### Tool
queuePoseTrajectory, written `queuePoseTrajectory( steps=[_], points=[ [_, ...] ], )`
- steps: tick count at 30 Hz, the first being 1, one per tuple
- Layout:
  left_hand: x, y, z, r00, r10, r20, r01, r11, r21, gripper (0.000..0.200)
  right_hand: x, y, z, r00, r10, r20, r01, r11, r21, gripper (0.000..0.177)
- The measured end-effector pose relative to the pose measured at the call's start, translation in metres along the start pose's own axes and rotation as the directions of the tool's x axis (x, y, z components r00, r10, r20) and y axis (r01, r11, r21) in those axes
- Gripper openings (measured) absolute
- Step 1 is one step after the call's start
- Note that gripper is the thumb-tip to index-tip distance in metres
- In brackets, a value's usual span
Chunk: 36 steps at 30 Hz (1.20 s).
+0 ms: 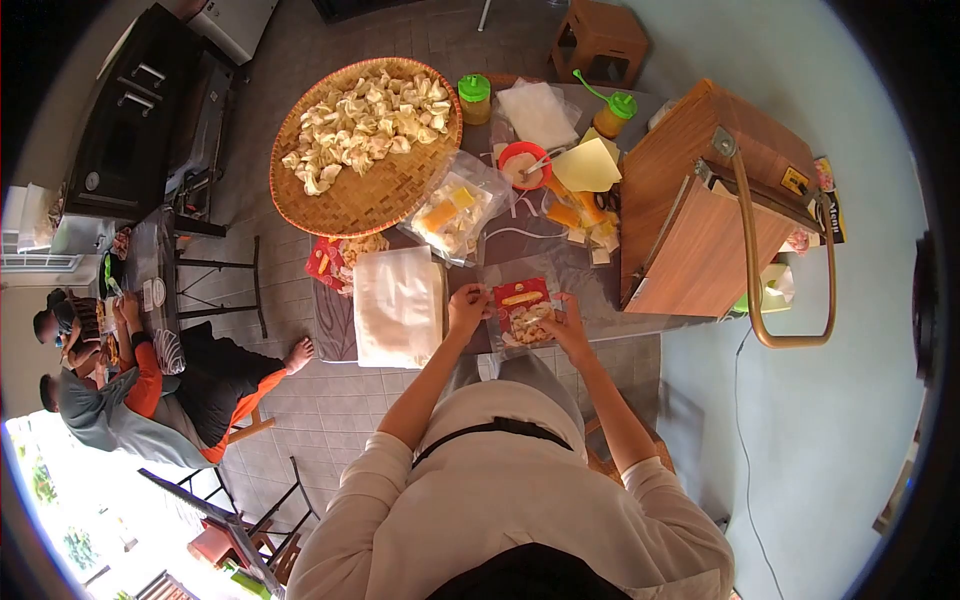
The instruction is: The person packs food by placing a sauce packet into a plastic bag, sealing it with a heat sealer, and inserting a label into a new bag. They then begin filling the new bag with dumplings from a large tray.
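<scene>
A clear plastic food packet [524, 312] with a red printed label and pale pieces inside lies at the table's near edge, between my two hands. At its left edge, my left hand [467, 307] has its fingers pinched together on the plastic. My right hand [568, 326] grips the packet's right side, its fingers bent over the front. Just left of my left hand lies a stack of clear plastic bags [398, 308]. Beyond it sits a clear bag [456, 215] with pale pieces and an orange sachet.
A round woven tray [385, 203] bears many folded dumplings. Farther back are green-lidded jars [474, 100], a red bowl [525, 166] with a spoon, and yellow paper [587, 166]. A wooden cabinet [690, 240] stands at right. People [130, 400] sit at another table, far left.
</scene>
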<state>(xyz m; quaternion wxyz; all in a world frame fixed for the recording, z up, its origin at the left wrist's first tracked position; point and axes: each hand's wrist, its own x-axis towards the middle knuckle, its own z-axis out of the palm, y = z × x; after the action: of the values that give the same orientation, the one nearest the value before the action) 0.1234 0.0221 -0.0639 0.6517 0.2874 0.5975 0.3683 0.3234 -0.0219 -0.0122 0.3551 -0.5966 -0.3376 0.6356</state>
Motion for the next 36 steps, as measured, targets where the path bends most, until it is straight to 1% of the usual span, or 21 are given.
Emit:
queuePoseTrajectory(
  steps=[2,4,6,8,9,11,12,13,14,15,17,18,20,21,23,24,26,28,29,31,36],
  points=[
    [0.002,-0.003,-0.001,0.999,0.038,-0.029,-0.035,0.994,0.104,0.022,0.000,0.009,0.000,1.000,-0.023,0.016,0.022,0.999,0.022,0.049],
    [0.004,-0.007,-0.003,0.997,0.068,-0.039,-0.062,0.988,0.144,0.023,0.002,0.018,-0.002,0.998,-0.063,0.015,0.064,0.998,-0.014,0.043],
    [0.004,-0.007,-0.003,0.994,0.097,-0.048,-0.087,0.979,0.185,0.023,0.005,0.024,-0.002,0.998,-0.067,0.008,0.068,0.997,-0.045,0.040],
    [0.001,-0.004,-0.003,0.984,0.158,-0.083,-0.127,0.947,0.296,0.025,0.005,0.027,-0.003,0.997,-0.071,0.002,0.071,0.995,-0.075,0.038],
    [0.003,-0.009,-0.005,0.984,0.157,-0.083,-0.126,0.947,0.296,0.025,0.005,0.029,-0.002,0.997,-0.074,-0.006,0.073,0.994,-0.086,0.038],
    [0.007,-0.017,-0.009,0.905,0.421,-0.061,-0.312,0.755,0.577,0.025,0.004,0.031,-0.003,0.997,-0.076,-0.014,0.074,0.993,-0.097,0.038],
    [0.003,-0.012,-0.008,0.905,0.420,-0.062,-0.311,0.755,0.577,0.025,0.006,0.035,-0.004,0.996,-0.093,-0.010,0.091,0.987,-0.131,0.038],
    [-0.004,-0.003,-0.005,0.888,0.456,-0.052,-0.327,0.708,0.625,0.027,0.007,0.038,-0.004,0.994,-0.111,-0.005,0.109,0.980,-0.165,0.039],
    [-0.010,0.005,-0.003,0.870,0.491,-0.039,-0.341,0.658,0.672,0.028,0.007,0.041,-0.005,0.994,-0.110,-0.004,0.108,0.980,-0.165,0.039],
    [-0.010,0.005,-0.003,0.871,0.490,-0.040,-0.340,0.659,0.672,0.028,0.007,0.044,-0.005,0.994,-0.104,-0.009,0.102,0.982,-0.157,0.040],
    [-0.010,0.004,-0.004,0.723,0.665,0.187,-0.542,0.377,0.751,0.029,0.008,0.049,-0.006,0.995,-0.097,-0.012,0.095,0.984,-0.150,0.040],
    [-0.012,0.005,-0.003,0.723,0.665,0.185,-0.540,0.378,0.752,0.029,0.009,0.050,-0.006,0.992,-0.126,-0.012,0.122,0.977,-0.174,0.040],
    [-0.017,0.008,-0.001,0.736,0.588,0.334,-0.603,0.346,0.719,0.029,0.009,0.052,-0.006,0.988,-0.154,-0.010,0.149,0.969,-0.198,0.040],
    [-0.015,0.004,-0.002,0.737,0.588,0.333,-0.602,0.347,0.719,0.029,0.008,0.051,-0.006,0.987,-0.158,-0.021,0.151,0.970,-0.189,0.041],
    [-0.013,-0.002,-0.004,0.721,0.585,0.372,-0.596,0.250,0.763,0.037,0.007,0.047,-0.005,0.987,-0.160,-0.033,0.152,0.972,-0.180,0.041],
    [-0.012,-0.004,-0.006,0.721,0.584,0.372,-0.596,0.250,0.763,0.037,0.008,0.050,-0.006,0.985,-0.169,-0.030,0.159,0.964,-0.213,0.042],
    [-0.011,-0.008,-0.010,0.778,0.496,0.385,-0.560,0.272,0.782,0.041,0.011,0.057,-0.008,0.984,-0.176,-0.026,0.164,0.955,-0.245,0.042],
    [-0.013,-0.004,-0.011,0.795,0.463,0.393,-0.547,0.265,0.795,0.043,0.013,0.065,-0.010,0.974,-0.225,-0.030,0.199,0.911,-0.360,0.043],
    [-0.014,-0.002,-0.011,0.810,0.429,0.400,-0.533,0.256,0.806,0.045,0.014,0.068,-0.011,0.974,-0.223,-0.030,0.198,0.912,-0.361,0.043],
    [-0.013,-0.004,-0.013,0.808,0.421,0.413,-0.535,0.229,0.813,0.046,0.016,0.073,-0.012,0.963,-0.266,-0.034,0.226,0.874,-0.430,0.042],
    [-0.016,-0.001,-0.015,0.799,0.377,0.469,-0.545,0.122,0.830,0.053,0.019,0.080,-0.014,0.942,-0.334,-0.020,0.285,0.832,-0.476,0.043]
  ],
)
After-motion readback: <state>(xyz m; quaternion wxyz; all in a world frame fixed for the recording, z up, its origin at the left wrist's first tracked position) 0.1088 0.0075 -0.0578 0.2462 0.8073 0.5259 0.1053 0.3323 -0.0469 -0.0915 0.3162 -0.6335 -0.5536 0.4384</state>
